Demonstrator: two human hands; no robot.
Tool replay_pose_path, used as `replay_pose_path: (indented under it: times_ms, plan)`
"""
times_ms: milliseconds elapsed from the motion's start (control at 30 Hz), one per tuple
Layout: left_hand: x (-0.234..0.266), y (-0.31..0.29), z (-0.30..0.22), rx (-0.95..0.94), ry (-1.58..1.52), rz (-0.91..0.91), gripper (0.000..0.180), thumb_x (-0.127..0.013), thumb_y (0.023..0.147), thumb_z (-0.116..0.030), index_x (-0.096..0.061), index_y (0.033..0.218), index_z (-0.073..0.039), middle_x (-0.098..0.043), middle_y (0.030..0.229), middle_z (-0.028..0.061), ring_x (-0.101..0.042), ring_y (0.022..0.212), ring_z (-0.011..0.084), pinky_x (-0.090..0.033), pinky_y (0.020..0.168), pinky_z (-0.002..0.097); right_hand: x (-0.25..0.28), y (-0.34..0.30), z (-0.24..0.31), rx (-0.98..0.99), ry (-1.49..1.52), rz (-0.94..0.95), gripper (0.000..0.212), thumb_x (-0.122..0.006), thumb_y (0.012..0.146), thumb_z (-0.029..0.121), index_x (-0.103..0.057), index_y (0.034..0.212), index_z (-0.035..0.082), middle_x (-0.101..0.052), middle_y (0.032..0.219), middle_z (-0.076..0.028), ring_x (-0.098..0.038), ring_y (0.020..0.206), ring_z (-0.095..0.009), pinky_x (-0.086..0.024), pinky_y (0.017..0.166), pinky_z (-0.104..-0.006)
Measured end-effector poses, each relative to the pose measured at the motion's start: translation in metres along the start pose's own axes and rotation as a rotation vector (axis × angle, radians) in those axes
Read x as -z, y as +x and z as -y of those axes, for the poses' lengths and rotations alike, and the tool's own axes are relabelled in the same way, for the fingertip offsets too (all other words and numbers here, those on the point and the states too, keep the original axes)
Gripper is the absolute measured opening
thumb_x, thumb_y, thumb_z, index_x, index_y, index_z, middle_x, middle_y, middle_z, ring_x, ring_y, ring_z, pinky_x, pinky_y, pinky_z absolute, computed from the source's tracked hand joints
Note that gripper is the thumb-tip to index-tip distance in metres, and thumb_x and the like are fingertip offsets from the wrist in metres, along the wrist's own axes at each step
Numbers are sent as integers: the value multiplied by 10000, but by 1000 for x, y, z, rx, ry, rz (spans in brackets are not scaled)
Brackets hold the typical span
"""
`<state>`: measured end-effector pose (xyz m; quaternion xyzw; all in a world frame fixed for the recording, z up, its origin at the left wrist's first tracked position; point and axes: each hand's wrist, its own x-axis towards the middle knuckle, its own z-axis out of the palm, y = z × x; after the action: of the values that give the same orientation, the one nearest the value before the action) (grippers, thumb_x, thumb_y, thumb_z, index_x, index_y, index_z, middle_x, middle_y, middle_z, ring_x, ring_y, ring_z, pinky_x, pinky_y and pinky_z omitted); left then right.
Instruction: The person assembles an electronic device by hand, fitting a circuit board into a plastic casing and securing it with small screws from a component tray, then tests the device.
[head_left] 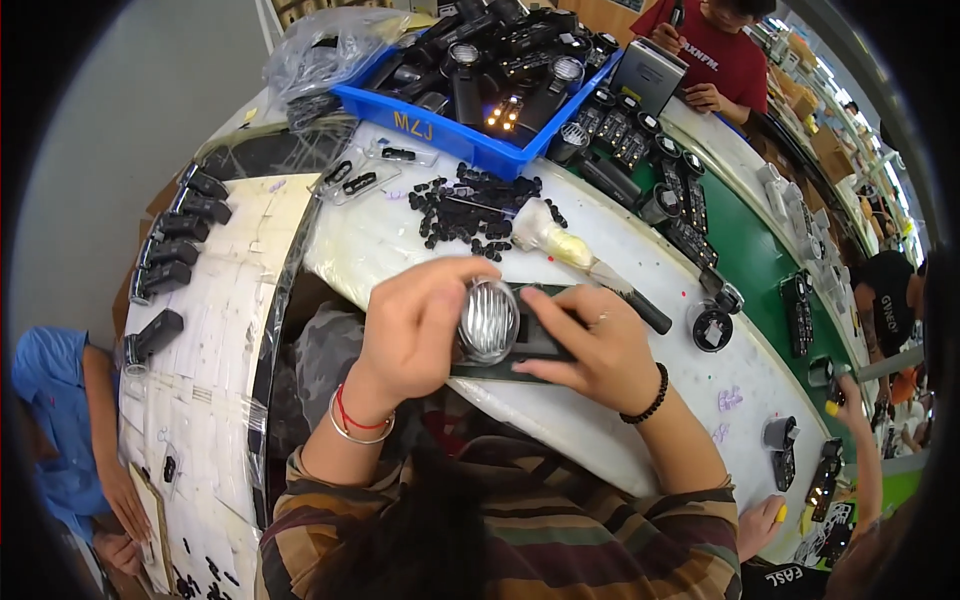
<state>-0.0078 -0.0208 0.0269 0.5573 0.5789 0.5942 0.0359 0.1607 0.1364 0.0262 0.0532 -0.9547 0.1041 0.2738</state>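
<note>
The lamp (500, 325), a black body with a round, clear, ribbed lens at its left end, is in both hands above the near edge of the white bench (690, 380), just over a flat dark green board (490, 371). Smooth black lamps like it fill a glossy blue plastic bin (440, 135), whose front wall carries orange lettering; crinkled clear bags (320, 55) sit beside it. Nearer lie a heap of small, knobbly black parts (470, 210) and a tool (550, 232) with a rounded white end, a yellowish wrapped middle and a thin shaft. Along the green belt (745, 245) stand more black units, some with pale labels too small to read. A co-worker's red shirt (715, 65) also bears print. The left hand (415, 330) comes up from below, its fingers curled and closed around the lens end, the wrist ringed by a red cord and a silvery bangle. The right hand (585, 340) reaches in from the other side, thumb and forefinger parted across the black body, gripping it between them; the undersides are hidden. A black beaded bracelet (648, 395) circles that wrist.
</note>
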Motion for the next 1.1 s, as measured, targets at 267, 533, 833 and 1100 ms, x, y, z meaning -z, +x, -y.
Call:
replay_pose_path:
  times_ms: [267, 533, 833, 1100]
  plan:
    - [0, -38, 29, 94, -41, -32, 300, -426, 946, -145, -645, 993, 55, -675, 894, 204, -662, 802, 336, -516, 753, 360, -26, 2, 4, 67, -90, 99, 601, -749, 724, 414, -618, 1213, 91, -554, 923, -47, -537, 787, -214, -429, 693, -334]
    - [0, -41, 47, 96, -24, -2, 475, -317, 1010, -263, -623, 1035, 99, -684, 880, 157, -660, 786, 192, -514, 740, 282, -34, 2, 0, 39, -89, 171, 601, -687, 780, 437, -577, 1247, 75, -533, 976, -57, -524, 855, -211, -418, 750, -340]
    - [-2, -42, 47, 90, -51, -44, 308, -417, 941, -152, -647, 984, 48, -677, 876, 190, -669, 791, 315, -522, 749, 353, -24, 11, -3, -22, 143, 274, 626, -678, 825, 401, -496, 1324, 68, -567, 1197, -129, -532, 1118, -300, -425, 940, -396]
    - [-6, -42, 45, 81, -46, -73, 292, -423, 930, -142, -650, 964, 40, -672, 836, 173, -662, 740, 301, -521, 713, 339, -19, -24, -88, -497, -261, 221, 378, -626, 894, 282, -571, 1176, 36, -617, 1087, -159, -592, 975, -329, -505, 802, -387]
